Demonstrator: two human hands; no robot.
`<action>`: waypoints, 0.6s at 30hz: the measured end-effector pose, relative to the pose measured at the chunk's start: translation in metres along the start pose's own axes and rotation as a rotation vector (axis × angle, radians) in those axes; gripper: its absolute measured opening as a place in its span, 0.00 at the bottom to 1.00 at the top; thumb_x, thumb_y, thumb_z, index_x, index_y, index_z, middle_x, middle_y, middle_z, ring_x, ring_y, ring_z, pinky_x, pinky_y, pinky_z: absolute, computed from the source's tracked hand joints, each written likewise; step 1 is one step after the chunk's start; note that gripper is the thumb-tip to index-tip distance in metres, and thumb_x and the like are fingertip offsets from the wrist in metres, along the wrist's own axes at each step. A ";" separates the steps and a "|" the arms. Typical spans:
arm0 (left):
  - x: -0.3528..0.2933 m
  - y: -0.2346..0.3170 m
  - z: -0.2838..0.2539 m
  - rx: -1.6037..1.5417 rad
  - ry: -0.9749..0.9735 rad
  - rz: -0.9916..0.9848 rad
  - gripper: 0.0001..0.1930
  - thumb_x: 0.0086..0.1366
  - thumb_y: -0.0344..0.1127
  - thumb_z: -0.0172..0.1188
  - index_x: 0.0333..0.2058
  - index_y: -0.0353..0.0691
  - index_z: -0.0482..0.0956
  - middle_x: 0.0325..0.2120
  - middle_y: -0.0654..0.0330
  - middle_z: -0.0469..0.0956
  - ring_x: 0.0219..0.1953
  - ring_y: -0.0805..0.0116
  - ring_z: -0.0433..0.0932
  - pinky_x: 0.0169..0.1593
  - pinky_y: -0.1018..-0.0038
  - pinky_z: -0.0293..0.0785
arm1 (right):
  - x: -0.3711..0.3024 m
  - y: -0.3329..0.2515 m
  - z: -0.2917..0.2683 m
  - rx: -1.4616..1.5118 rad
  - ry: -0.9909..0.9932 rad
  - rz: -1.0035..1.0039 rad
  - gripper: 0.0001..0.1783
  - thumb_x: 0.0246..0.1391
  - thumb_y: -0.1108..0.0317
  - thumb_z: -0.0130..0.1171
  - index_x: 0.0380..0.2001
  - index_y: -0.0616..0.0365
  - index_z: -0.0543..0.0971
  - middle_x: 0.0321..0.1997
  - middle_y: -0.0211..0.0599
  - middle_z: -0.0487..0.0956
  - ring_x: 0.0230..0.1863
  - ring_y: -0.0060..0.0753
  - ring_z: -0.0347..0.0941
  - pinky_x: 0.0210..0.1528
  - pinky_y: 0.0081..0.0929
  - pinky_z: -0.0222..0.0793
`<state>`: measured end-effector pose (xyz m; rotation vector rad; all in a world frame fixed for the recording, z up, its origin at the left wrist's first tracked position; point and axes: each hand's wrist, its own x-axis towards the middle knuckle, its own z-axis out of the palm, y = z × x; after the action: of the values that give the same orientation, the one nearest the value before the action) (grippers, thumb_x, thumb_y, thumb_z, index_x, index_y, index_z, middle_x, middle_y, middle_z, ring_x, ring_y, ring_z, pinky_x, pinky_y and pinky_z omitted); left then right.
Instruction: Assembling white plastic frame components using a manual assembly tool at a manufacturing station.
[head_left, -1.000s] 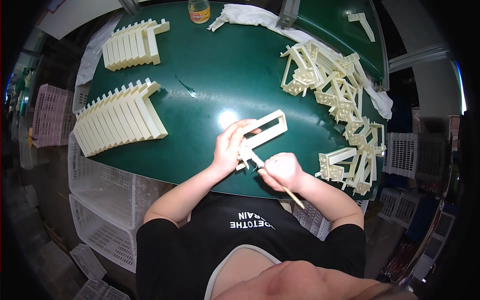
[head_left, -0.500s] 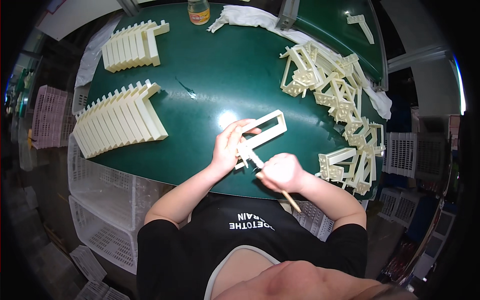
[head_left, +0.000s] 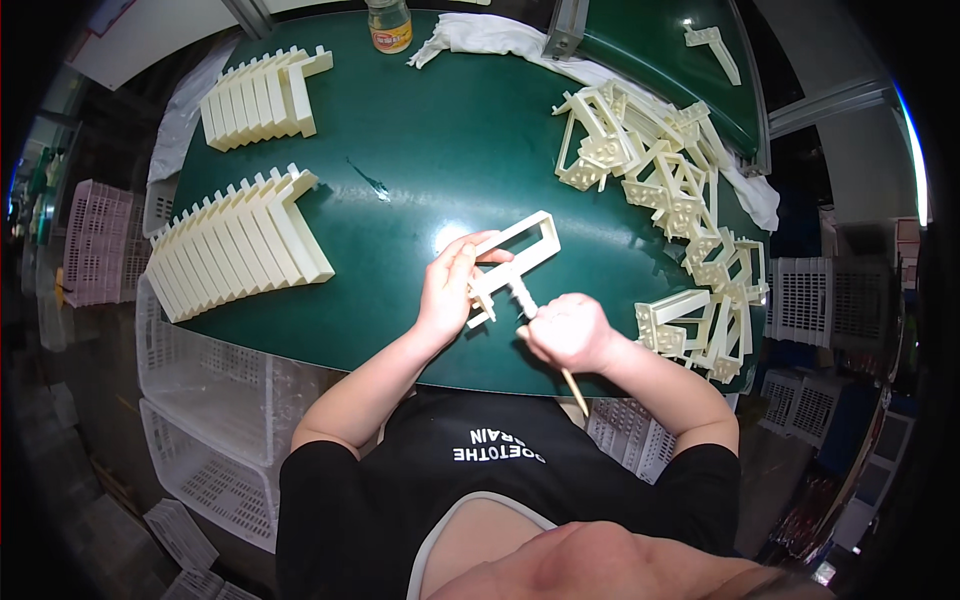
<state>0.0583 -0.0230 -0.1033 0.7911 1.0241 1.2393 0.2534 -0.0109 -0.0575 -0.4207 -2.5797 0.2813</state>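
Note:
My left hand (head_left: 447, 292) is closed around one end of a cream plastic frame (head_left: 536, 258), a long open rectangle with a small bracket at its near end. The frame is held tilted above the green table, its far end pointing up and to the right. Gripped in my right hand (head_left: 572, 332) is a slim stick-like tool (head_left: 522, 296) with a whitish, wrapped-looking front. Its thin wooden rear end (head_left: 575, 393) sticks out below my fist. The tool's tip meets the frame's lower long side; the exact contact is too small to make out.
Two rows of cream frames, one nearer (head_left: 235, 245) and one farther (head_left: 258, 100), stand at the left of the green table (head_left: 400, 130). Jumbled frames (head_left: 680, 200) lie along the right. A jar (head_left: 389, 25) and white cloth (head_left: 490, 35) sit at the back; crates (head_left: 205, 400) stand below.
My right hand has shifted slightly, and the tool's tip has moved from beside the bracket end up along the frame's long side. My left hand keeps its hold on the frame.

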 end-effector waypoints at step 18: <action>0.003 0.006 -0.008 -0.436 0.069 -0.142 0.24 0.73 0.46 0.37 0.54 0.30 0.66 0.40 0.47 0.79 0.18 0.75 0.73 0.19 0.83 0.65 | 0.021 -0.012 0.017 0.059 0.100 0.093 0.15 0.46 0.73 0.61 0.14 0.52 0.67 0.12 0.31 0.66 0.13 0.35 0.66 0.17 0.32 0.62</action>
<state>0.0484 -0.0195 -0.1012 0.3350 0.8075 1.3111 0.2241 -0.0171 -0.0595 -0.5200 -2.4524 0.3591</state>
